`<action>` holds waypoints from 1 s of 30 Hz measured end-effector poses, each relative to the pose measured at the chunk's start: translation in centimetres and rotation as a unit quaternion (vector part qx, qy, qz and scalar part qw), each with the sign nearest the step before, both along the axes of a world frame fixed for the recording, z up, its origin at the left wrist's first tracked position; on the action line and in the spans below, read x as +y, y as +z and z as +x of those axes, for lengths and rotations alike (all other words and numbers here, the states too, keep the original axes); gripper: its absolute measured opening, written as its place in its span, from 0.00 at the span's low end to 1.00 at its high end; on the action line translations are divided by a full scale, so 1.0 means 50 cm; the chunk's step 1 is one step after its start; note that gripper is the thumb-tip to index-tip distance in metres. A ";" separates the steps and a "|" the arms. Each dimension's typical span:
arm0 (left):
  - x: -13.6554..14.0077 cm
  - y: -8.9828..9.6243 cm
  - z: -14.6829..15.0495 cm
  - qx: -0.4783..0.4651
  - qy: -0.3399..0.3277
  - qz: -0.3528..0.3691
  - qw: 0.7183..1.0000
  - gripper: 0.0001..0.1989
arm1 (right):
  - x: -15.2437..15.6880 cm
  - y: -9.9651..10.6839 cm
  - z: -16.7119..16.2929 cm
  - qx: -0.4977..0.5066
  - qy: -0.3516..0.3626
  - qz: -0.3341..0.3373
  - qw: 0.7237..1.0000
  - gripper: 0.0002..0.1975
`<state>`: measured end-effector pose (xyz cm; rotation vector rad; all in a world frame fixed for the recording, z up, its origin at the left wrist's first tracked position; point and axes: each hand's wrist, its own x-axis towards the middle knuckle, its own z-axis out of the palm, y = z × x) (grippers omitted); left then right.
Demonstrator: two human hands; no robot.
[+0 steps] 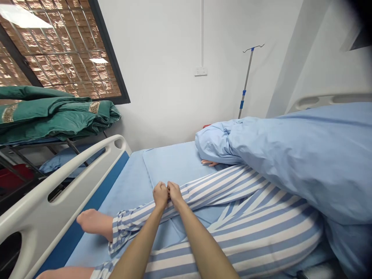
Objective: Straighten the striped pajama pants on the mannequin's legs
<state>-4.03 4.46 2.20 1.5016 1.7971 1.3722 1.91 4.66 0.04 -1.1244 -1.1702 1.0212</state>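
Observation:
Both my arms reach forward over a figure lying on the bed in blue-and-white striped trousers [279, 232]. My left hand [161, 193] is closed, at the far leg's shin. Right beside it my right hand [174, 192] is closed too, the knuckles of the two almost touching. Whatever the curled fingers hold, if anything, is hidden. The far leg's bare foot [94, 223] sticks out of a rumpled cuff at the left. A light blue quilt [285, 151] covers the upper body, and the figure's hand [209, 162] shows from under its edge.
A white bed end board [95, 153] rises at the left. Beyond it, folded green cloth [58, 116] lies on a metal-framed rack below a barred window. A drip stand [247, 77] stands behind the bed by the wall, and a socket [200, 71] is on the wall.

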 end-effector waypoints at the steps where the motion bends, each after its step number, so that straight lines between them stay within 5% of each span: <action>1: -0.010 -0.010 0.002 0.031 0.014 -0.014 0.999 0.09 | 0.000 0.001 0.003 0.001 -0.007 -0.004 1.000 0.14; 7: -0.031 -0.033 0.008 0.187 0.035 -0.064 0.980 0.10 | 0.009 0.041 0.031 -0.028 -0.004 0.008 1.000 0.15; 15: -0.028 -0.032 -0.008 0.096 -0.014 -0.007 0.995 0.10 | -0.012 0.013 0.038 -0.048 0.027 0.039 0.998 0.16; 20: 0.002 0.001 0.023 0.004 -0.025 0.020 0.999 0.09 | -0.010 0.001 0.041 -0.017 0.026 0.034 0.999 0.15; 23: 0.009 0.009 0.044 0.015 -0.028 0.023 0.999 0.09 | -0.004 0.002 0.047 0.000 0.018 0.025 1.000 0.15; 30: -0.023 -0.037 0.037 0.157 0.020 -0.041 0.987 0.11 | -0.009 0.006 0.051 -0.001 -0.009 0.011 1.000 0.15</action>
